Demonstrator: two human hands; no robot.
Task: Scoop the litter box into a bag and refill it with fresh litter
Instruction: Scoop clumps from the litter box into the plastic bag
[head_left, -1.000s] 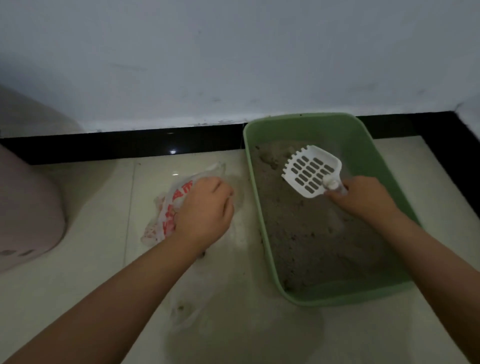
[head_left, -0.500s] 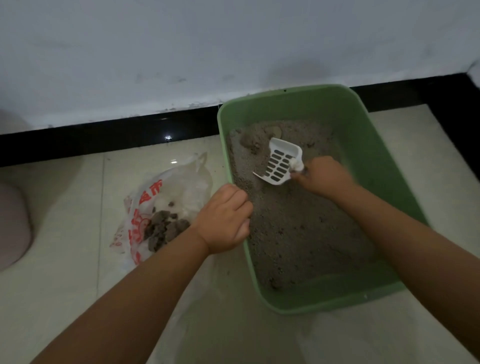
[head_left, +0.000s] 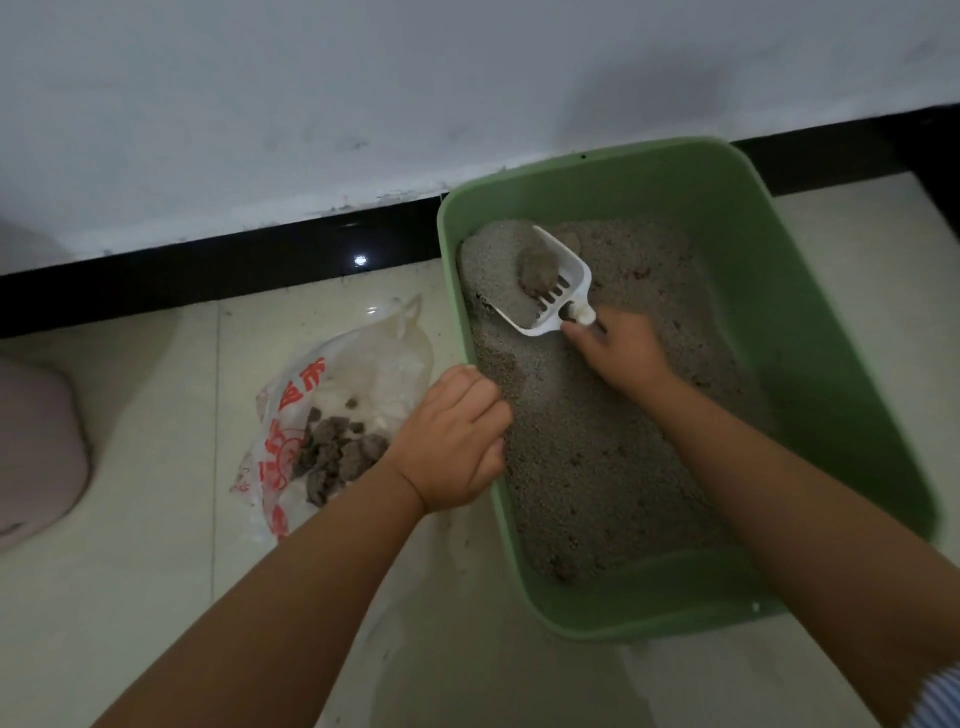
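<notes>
A green litter box (head_left: 810, 291) full of grey litter (head_left: 597, 467) stands on the floor against the wall. My right hand (head_left: 621, 351) grips the handle of a white slotted scoop (head_left: 558, 291), which is dug into the far left corner of the litter and carries a grey clump with loose litter. My left hand (head_left: 452, 436) is closed over the box's left rim, next to the bag. A clear plastic bag with red print (head_left: 322, 415) lies on the tiles left of the box, holding several dark clumps.
A white wall with a black baseboard (head_left: 208, 270) runs behind the box. A pinkish rounded object (head_left: 36, 457) sits at the far left edge. Pale floor tiles (head_left: 130, 597) surround the bag and box.
My left hand left the bag and moved right to the box's left rim. My right hand lowered the scoop from above the litter into the far left corner, picking up a clump.
</notes>
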